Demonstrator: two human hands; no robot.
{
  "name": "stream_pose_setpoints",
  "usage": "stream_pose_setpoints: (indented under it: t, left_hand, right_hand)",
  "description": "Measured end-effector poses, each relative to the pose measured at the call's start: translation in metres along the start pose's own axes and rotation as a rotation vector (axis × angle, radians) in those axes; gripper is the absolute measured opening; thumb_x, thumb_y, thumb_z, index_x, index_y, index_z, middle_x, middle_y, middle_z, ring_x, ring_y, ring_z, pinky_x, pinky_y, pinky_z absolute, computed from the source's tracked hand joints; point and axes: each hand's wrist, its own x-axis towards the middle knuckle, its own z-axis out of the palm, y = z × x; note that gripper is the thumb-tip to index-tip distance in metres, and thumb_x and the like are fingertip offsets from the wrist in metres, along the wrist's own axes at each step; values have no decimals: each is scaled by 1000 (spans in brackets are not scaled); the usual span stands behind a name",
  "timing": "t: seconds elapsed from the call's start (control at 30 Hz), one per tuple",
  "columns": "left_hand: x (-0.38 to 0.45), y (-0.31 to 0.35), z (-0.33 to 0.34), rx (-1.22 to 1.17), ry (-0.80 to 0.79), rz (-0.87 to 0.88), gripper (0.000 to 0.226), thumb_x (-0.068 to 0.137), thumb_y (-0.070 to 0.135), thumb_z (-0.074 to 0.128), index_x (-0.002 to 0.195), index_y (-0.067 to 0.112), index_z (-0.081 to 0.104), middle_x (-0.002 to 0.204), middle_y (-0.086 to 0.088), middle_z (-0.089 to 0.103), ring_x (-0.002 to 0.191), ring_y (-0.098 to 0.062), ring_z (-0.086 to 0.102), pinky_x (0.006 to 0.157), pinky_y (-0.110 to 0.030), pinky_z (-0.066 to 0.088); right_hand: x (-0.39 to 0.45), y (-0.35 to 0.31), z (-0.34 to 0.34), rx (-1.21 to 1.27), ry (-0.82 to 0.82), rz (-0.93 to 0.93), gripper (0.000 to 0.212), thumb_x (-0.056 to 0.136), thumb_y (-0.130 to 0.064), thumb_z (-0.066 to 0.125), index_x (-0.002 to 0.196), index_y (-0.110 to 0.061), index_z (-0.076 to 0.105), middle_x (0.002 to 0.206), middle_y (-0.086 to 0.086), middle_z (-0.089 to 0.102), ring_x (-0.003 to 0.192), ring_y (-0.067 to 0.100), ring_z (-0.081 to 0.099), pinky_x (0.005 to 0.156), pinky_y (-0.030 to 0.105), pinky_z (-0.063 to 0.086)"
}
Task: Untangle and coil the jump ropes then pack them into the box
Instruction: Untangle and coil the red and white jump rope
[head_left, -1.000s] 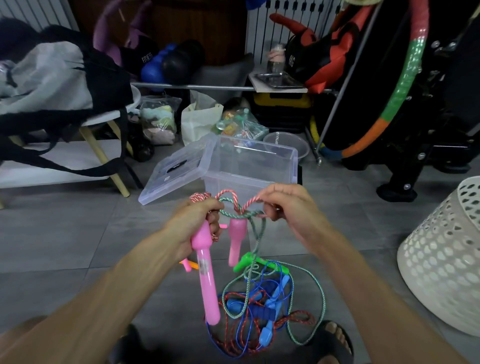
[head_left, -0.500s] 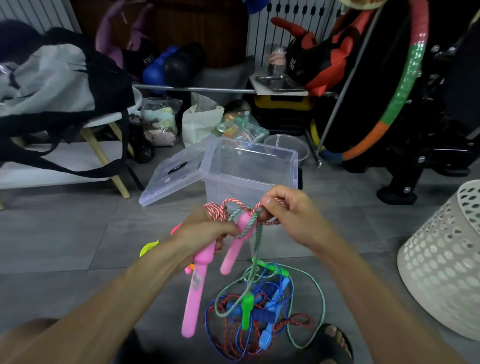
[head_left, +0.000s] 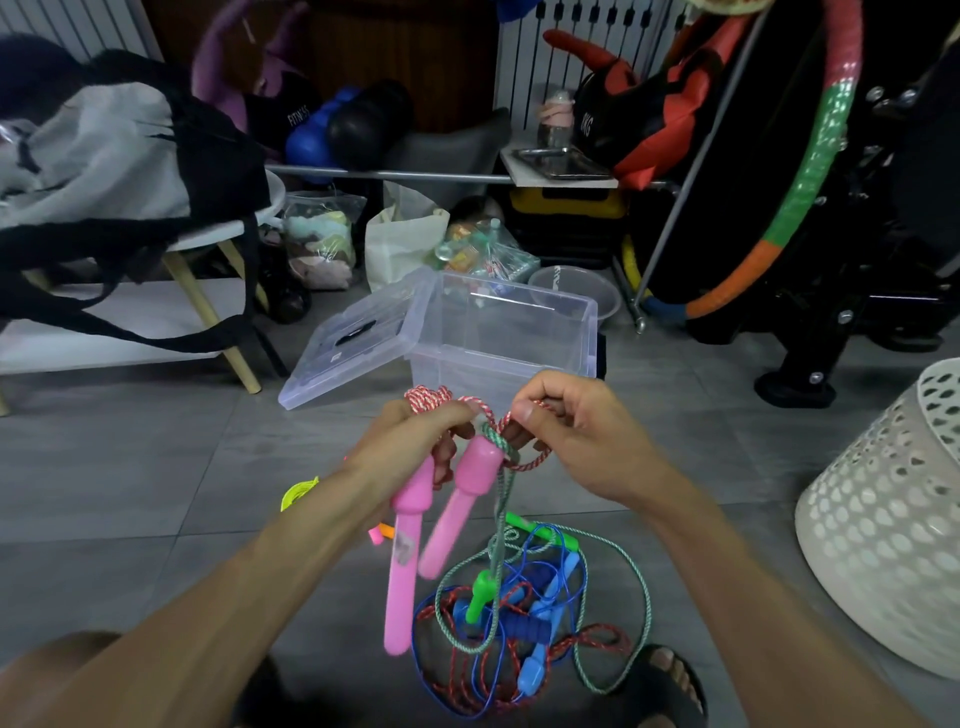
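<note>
On the grey tiled floor (head_left: 130, 467) at the far left stood a low white table (head_left: 104, 312) with a grey and black bag (head_left: 119, 156) slumped across it; further in lay the clear lid (head_left: 353, 343), propped against the open clear box (head_left: 509, 338). In front of the box the left hand (head_left: 410, 441) was closed around a bunch of red-and-white rope (head_left: 426, 397), which stuck out above the fist; one pink handle (head_left: 405, 561) hung straight down from under that hand, and a second pink handle (head_left: 460, 509) dangled tilted just beside it, a green-and-white rope (head_left: 498, 499) looped around its top. The right hand (head_left: 576, 441) pinched the red-and-white rope between thumb and curled fingers, close to the left hand, with a short loop sagging beneath; below both hands the green-and-white rope ran down into a tangled pile of ropes (head_left: 519, 634) on the floor, among them green and blue handles, touching a sandalled foot (head_left: 660, 680). At the far right stood a white perforated basket (head_left: 883, 519).
</note>
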Motion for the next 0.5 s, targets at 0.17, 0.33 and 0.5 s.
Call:
stream_pose_setpoints:
  t: [0.17, 0.33, 0.5]
  left_hand:
    - [-7, 6, 0, 77, -154, -63, 24, 73, 15, 78, 63, 4, 60, 45, -8, 48, 37, -17, 39, 44, -23, 36]
    - [-3, 6, 4, 225, -24, -86, 20, 69, -2, 67, 55, 10, 62, 49, -7, 57, 36, -13, 42, 43, -21, 35]
    - [1, -2, 2, 238, 36, -135, 22, 69, 5, 66, 48, 12, 63, 50, -7, 57, 39, -15, 42, 45, -22, 35]
  right_hand:
    - [-2, 2, 6, -52, -19, 2, 20, 91, -1, 57, 77, -15, 61, 71, 2, 68, 66, 8, 66, 66, 19, 53]
    - [-5, 8, 18, -264, 20, 36, 15, 90, -15, 60, 77, -22, 63, 72, -4, 72, 71, 11, 70, 74, 40, 57]
    - [0, 10, 23, -149, 337, 92, 20, 89, -9, 52, 75, -21, 60, 71, -3, 70, 67, 12, 69, 68, 36, 57]
